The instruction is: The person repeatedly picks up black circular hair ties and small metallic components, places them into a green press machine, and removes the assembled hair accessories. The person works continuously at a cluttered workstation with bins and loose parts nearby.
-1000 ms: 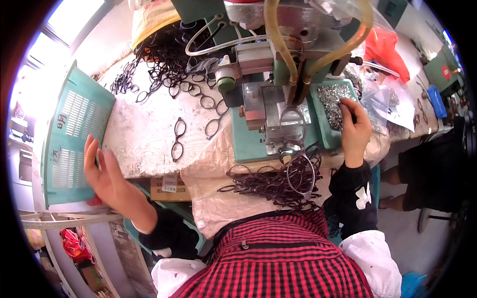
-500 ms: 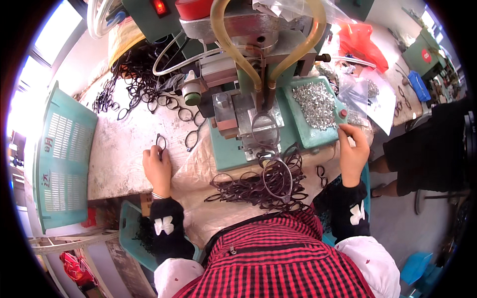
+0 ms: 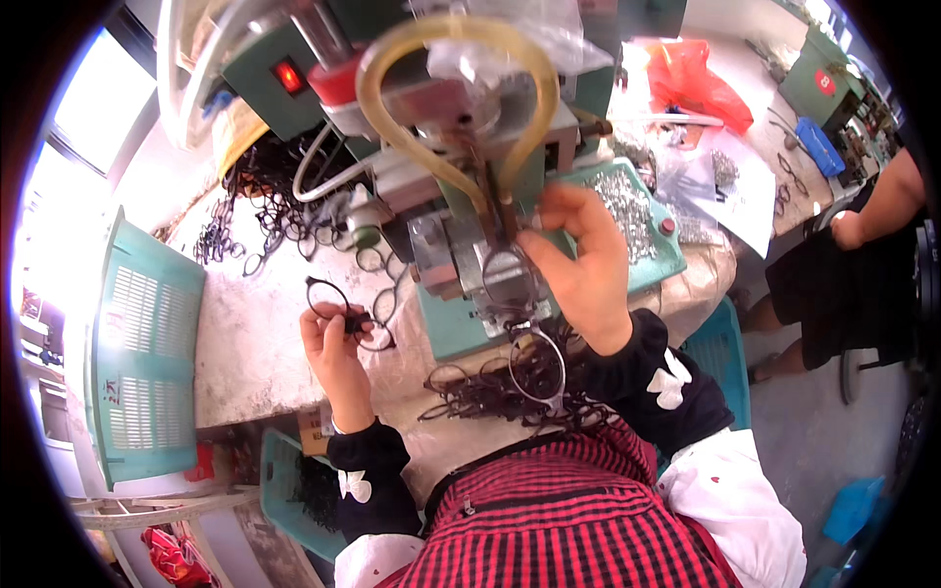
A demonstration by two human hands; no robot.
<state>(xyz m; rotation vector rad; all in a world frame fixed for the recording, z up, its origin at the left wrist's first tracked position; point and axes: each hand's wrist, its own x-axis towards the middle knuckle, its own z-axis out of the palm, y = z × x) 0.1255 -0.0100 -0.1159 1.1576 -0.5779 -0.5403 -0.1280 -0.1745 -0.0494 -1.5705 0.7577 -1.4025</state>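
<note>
My left hand (image 3: 338, 367) is closed around the middle of a dark eyeglass frame (image 3: 356, 319), held just above the table left of the machine. My right hand (image 3: 593, 274) is at the machine's head, thumb and fingers bent together beside the two upright prongs (image 3: 497, 211). Whatever those fingers pinch is too small or hidden to make out. Clamped in the machine (image 3: 431, 257) is another eyeglass frame (image 3: 563, 377), one rim under the prongs and the other jutting toward me. Right of it, a green tray (image 3: 668, 257) holds small silvery metal parts (image 3: 622, 201), partly behind my right hand.
Dark eyeglass frames lie piled (image 3: 470, 394) at the table's front edge, with more heaped (image 3: 279, 186) at the back left. A green basket (image 3: 147, 363) stands at the left. Yellow hoses (image 3: 377, 118) loop over the machine. Another person's arm (image 3: 877, 211) shows at the right.
My right hand has gone from the tray's edge leftward to the machine's prongs. My left hand has lifted and turned the eyeglass frame, shifting slightly right. The whole view has tilted a little.
</note>
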